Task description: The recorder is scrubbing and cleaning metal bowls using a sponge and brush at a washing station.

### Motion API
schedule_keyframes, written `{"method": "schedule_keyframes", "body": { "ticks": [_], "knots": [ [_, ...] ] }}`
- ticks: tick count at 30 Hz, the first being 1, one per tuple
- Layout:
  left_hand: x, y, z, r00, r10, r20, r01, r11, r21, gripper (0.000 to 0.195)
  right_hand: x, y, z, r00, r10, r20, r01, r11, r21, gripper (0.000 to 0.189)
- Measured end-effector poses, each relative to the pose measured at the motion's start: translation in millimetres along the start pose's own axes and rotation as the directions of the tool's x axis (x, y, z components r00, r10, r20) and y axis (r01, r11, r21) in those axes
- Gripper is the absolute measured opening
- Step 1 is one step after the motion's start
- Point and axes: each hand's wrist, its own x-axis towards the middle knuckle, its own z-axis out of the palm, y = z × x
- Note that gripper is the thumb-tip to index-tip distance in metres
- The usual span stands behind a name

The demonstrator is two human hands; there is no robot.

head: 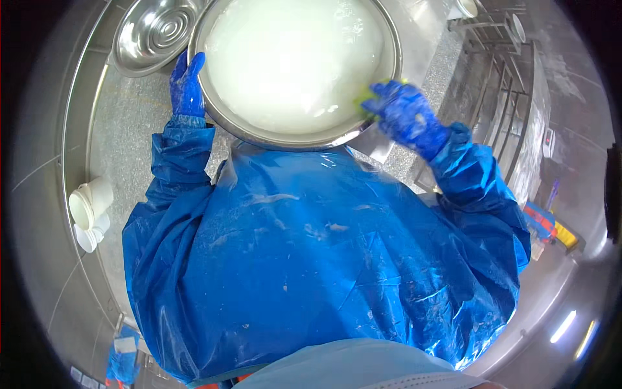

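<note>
A large round steel basin (357, 135) full of milky white liquid stands right in front of me. My left hand (188, 87), in a blue rubber glove, rests against the basin's left rim with thumb and fingers apart. At the lower right rim is my right hand (406, 114), gloved the same way and slightly blurred. It holds a yellow-green scouring pad (362, 102) against the edge of the basin. A smaller, shiny steel bowl (146, 46) lies at the upper left, close beside the basin.
White plastic buckets (92, 202) stand along the wall at the left. A metal rack (505, 112) is at the right, with a white container (466, 8) above it. A person in blue (123, 360) is far off at the lower left.
</note>
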Motion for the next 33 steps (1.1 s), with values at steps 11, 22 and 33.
{"method": "schedule_keyframes", "body": {
  "ticks": [11, 22, 33],
  "knots": [
    [-7, 9, 14, 0.997, 0.071, 0.013, -0.071, 0.997, -0.006, 0.042, 59, 38, 47, 0.964, -0.014, 0.264, 0.047, 0.992, -0.119, 0.012],
    [-8, 4, 16, 0.980, 0.196, 0.045, -0.198, 0.980, 0.029, 0.030, 168, 110, 101, 0.904, 0.343, -0.257, -0.348, 0.937, 0.027, 0.041],
    [-11, 8, 22, 0.982, 0.188, -0.004, -0.186, 0.977, 0.108, 0.030, 280, 32, 109, 0.721, 0.375, -0.582, -0.077, 0.878, 0.472, 0.045]
  ]
}}
